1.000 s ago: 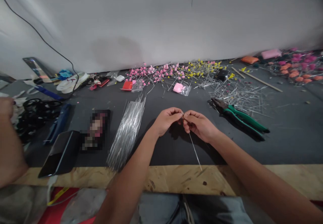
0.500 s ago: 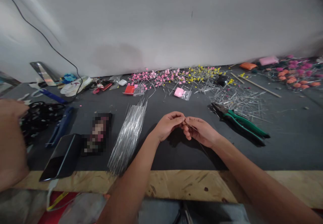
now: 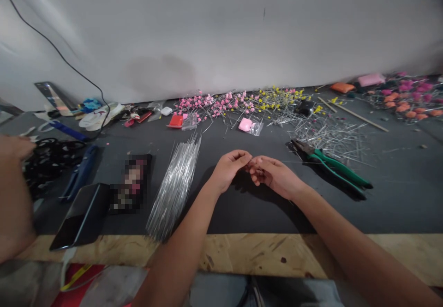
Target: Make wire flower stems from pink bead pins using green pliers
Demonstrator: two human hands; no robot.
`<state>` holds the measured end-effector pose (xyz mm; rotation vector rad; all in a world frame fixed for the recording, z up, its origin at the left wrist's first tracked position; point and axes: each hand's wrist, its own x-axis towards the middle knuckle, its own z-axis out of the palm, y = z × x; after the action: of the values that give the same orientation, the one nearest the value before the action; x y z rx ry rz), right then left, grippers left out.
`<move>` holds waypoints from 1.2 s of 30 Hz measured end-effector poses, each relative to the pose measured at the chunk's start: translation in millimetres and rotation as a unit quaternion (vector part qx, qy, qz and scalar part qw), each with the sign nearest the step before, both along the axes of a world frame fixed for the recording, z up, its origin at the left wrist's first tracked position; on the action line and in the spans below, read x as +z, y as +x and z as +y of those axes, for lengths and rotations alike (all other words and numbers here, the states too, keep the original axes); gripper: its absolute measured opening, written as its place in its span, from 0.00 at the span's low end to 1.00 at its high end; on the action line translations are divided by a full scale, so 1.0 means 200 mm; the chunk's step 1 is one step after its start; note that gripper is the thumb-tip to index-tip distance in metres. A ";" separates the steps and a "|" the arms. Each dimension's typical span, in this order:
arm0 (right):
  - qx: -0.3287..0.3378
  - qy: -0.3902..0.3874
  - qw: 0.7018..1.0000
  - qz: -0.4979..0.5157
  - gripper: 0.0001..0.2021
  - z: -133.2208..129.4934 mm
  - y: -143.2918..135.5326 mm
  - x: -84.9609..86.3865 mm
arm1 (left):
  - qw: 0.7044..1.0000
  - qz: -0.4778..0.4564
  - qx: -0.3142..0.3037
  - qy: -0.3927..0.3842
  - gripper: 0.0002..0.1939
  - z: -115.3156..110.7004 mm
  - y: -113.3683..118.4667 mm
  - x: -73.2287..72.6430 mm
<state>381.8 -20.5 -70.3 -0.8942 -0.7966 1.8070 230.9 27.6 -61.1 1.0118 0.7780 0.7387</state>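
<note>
Wire (image 3: 294, 162), thin and faint, poked out rightward from our fingers over the near table (image 3: 398, 196)! Our left hand (image 3: 231, 169) apparently pinched its end; whether our right hand (image 3: 274, 176) gripped, we couldn't tell. Fingertip work, we judged, calling next for steadiness.

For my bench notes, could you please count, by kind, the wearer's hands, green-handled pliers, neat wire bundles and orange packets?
Hands: 2 (left hand, right hand)
Green-handled pliers: 1
Neat wire bundle: 1
Orange packet: 1
Total: 5
</note>
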 end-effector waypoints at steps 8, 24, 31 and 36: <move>0.000 0.012 1.000 -0.020 0.13 0.00 0.00 0.01 | 1.000 0.007 -0.023 -0.015 0.11 0.00 -0.01 0.02; -0.117 0.022 0.992 0.031 0.10 0.03 0.05 0.01 | 0.998 -0.025 0.055 -0.022 0.10 0.00 0.02 0.00; -0.167 0.052 0.984 -0.027 0.08 0.04 0.01 -0.04 | 0.999 0.028 0.010 0.019 0.11 -0.02 0.04 0.00; -0.167 0.069 0.981 -0.077 0.08 0.05 0.00 -0.06 | 0.996 0.061 -0.010 0.071 0.12 -0.02 0.04 0.00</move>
<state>381.0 -11.2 -82.0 -1.0182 -0.8041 1.3873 238.0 23.9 -61.9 1.1993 0.8281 0.7281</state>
